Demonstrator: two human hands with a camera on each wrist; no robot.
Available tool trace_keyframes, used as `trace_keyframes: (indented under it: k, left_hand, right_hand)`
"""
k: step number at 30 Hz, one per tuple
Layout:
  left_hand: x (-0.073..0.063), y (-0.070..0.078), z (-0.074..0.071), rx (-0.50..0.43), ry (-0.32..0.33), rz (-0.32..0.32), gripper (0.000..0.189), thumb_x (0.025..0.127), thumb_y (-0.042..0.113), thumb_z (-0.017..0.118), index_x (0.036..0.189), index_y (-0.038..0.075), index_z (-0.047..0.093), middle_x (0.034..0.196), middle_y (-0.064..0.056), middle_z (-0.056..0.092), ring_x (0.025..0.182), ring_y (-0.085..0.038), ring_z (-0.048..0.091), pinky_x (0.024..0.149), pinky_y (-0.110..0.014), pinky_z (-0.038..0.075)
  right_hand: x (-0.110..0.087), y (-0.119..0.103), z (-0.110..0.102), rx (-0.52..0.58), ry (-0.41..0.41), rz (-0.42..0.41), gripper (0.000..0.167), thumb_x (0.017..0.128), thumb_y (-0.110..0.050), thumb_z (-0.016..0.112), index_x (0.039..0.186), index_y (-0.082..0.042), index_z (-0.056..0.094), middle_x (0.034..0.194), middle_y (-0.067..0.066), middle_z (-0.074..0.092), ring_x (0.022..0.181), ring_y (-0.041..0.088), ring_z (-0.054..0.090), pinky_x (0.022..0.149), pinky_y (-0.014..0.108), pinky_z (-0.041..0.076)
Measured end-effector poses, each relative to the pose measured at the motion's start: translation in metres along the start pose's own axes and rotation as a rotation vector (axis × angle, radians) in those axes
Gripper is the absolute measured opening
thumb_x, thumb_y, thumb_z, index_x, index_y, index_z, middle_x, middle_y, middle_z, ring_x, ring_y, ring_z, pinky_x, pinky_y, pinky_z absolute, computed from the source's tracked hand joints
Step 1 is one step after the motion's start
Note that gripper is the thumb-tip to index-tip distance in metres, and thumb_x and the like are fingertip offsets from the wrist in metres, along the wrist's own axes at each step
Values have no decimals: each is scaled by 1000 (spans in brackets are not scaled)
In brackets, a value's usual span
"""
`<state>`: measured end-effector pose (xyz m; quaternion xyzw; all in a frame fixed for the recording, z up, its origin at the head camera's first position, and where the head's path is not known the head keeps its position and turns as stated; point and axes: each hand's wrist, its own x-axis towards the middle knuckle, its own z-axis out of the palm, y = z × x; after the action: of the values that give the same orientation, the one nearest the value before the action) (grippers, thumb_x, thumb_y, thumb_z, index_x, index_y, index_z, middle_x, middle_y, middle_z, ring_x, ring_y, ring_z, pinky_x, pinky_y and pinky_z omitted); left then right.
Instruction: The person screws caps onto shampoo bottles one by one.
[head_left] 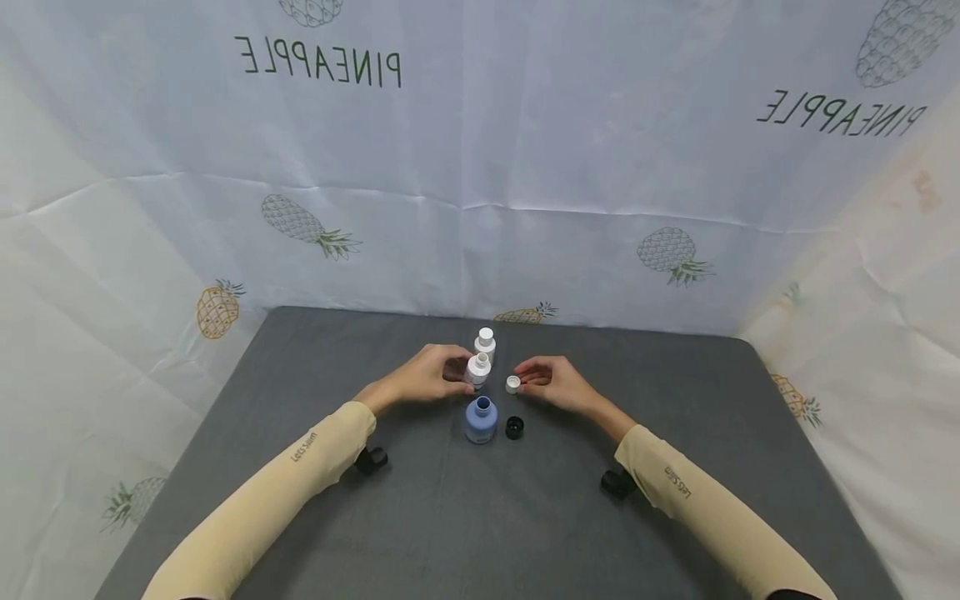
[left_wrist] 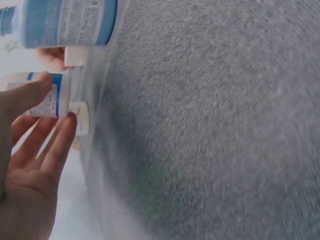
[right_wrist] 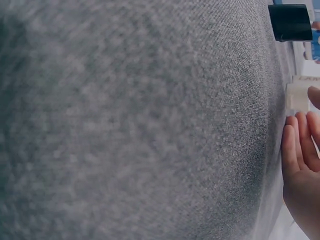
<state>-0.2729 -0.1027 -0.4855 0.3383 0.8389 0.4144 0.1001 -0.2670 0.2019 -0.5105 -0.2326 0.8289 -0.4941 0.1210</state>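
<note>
Between the thumb and fingers of my left hand (head_left: 429, 374) is a small white bottle (head_left: 478, 368) with a blue-banded label. Its mouth is uncapped and faces up. My right hand (head_left: 555, 383) is beside a white cap (head_left: 513, 384) that lies hollow side up on the table. The thumb and fingertips are right at the cap's edge, the fingers loosely bent and spread. Nearer to me stands an uncapped blue bottle (head_left: 481, 422), with a black cap (head_left: 514, 427) to its right. Behind the held bottle stands another white bottle (head_left: 486, 340), its white cap on.
The dark grey table (head_left: 465, 517) runs back to a white curtain (head_left: 450, 275) printed with pineapples. Black devices sit at both wrists, one at the left wrist (head_left: 371, 460) and one at the right wrist (head_left: 617, 484). Beige sleeves cover both forearms.
</note>
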Motion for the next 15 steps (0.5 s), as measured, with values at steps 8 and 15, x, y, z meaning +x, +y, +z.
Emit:
trace_keyframes:
  k: [8, 15]
  left_hand:
    - [-6, 2, -9, 5, 23, -27, 44, 92, 7, 86, 131, -4, 71, 122, -17, 74, 119, -32, 74, 94, -27, 67]
    - [-12, 5, -16, 9, 42, -18, 44, 92, 7, 86, 132, -5, 70, 123, -18, 74, 118, -32, 74, 95, -34, 68]
  right_hand:
    - [4, -2, 3, -138, 0, 6, 34, 94, -12, 85, 124, 1, 76, 119, 18, 79, 106, 20, 75, 93, 26, 63]
    - [6, -2, 7, -218, 7, 10, 34, 93, -15, 87, 122, -2, 78, 116, 13, 79, 103, 17, 72, 90, 25, 61]
